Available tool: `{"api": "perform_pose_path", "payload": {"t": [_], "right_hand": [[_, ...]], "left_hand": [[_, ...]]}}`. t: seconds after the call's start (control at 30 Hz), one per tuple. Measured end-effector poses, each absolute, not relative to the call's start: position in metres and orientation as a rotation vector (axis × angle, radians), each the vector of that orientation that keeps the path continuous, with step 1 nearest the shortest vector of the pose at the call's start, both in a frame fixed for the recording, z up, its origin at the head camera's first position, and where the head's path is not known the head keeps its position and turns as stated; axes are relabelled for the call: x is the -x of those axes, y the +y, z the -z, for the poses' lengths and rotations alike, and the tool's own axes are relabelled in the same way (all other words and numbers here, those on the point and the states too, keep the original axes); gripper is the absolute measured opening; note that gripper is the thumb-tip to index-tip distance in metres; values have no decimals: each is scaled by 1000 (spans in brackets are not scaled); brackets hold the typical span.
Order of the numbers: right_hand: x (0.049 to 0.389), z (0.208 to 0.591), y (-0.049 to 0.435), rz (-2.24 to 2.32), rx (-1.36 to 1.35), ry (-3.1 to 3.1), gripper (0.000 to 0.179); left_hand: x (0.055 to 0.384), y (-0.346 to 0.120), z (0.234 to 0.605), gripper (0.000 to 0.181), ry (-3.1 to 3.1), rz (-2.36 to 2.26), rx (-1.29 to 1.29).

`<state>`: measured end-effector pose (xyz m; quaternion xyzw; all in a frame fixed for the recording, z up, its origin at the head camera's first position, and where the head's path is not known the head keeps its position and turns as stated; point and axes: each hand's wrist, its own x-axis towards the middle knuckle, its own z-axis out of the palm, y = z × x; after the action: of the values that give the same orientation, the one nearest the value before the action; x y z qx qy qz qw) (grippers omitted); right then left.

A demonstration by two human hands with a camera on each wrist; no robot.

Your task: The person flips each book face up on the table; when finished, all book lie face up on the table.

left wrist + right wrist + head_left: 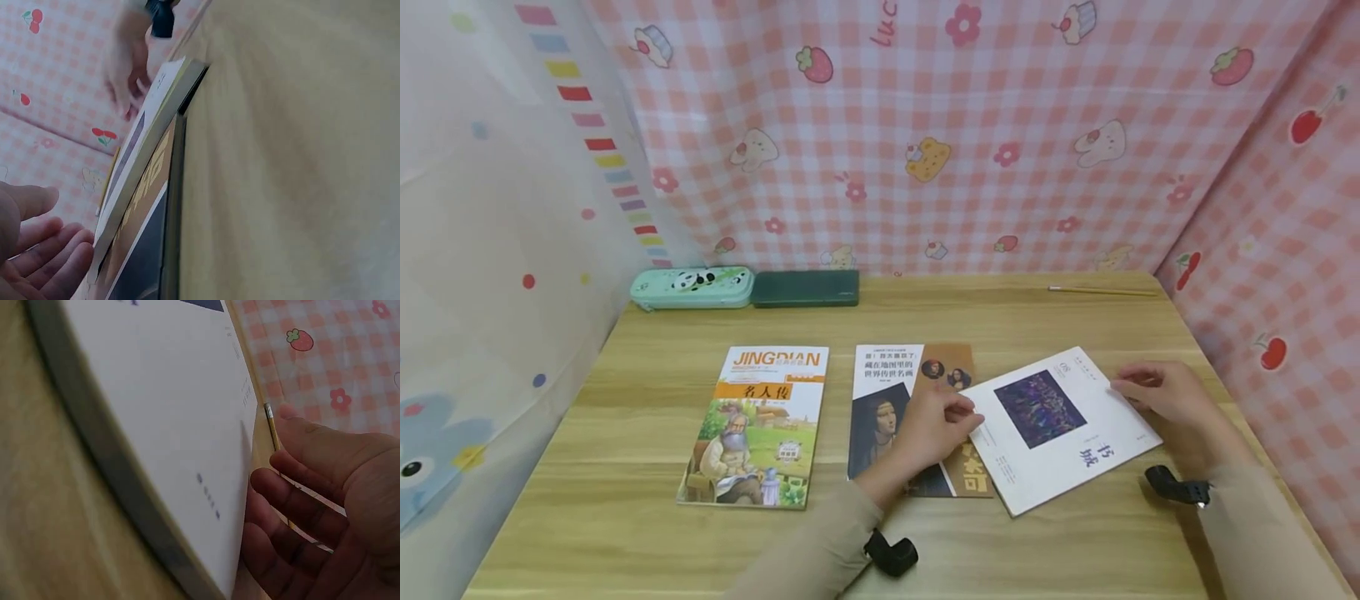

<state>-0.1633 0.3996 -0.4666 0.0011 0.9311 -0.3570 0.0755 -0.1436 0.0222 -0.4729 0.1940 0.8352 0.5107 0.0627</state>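
A white book (1041,410) with a dark picture on its cover lies tilted, its left part over a brown, white and black book (880,417). At its left edge is my left hand (934,425), fingertips right at the side. The left wrist view shows that hand's thumb (37,201) raised apart from its loosely bent fingers. My right hand (1172,398) is by the opposite edge; in the right wrist view its fingers (300,506) lie along the book's side, thumb standing away. Further left lies a book with an orange title (752,433).
Along the back of the wooden table (625,433) are a mint panda pencil case (688,289) and a dark green flat case (806,288). A pencil (1101,291) lies at the back right. Checked pink curtains (880,200) stand behind and to the right.
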Motion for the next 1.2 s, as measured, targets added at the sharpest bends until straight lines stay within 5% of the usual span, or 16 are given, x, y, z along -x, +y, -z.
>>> {"api": "perform_pose_path", "payload": {"t": [0.17, 0.7, 1.2], "right_hand": [[146, 468, 409, 905, 37, 2855, 37], [122, 465, 414, 1010, -154, 2673, 49], [149, 478, 405, 905, -70, 2987, 48]], "left_hand": [[154, 24, 474, 15, 2628, -1532, -620], [169, 35, 482, 25, 2779, -1318, -598], [150, 38, 483, 41, 2416, -1405, -763]]}}
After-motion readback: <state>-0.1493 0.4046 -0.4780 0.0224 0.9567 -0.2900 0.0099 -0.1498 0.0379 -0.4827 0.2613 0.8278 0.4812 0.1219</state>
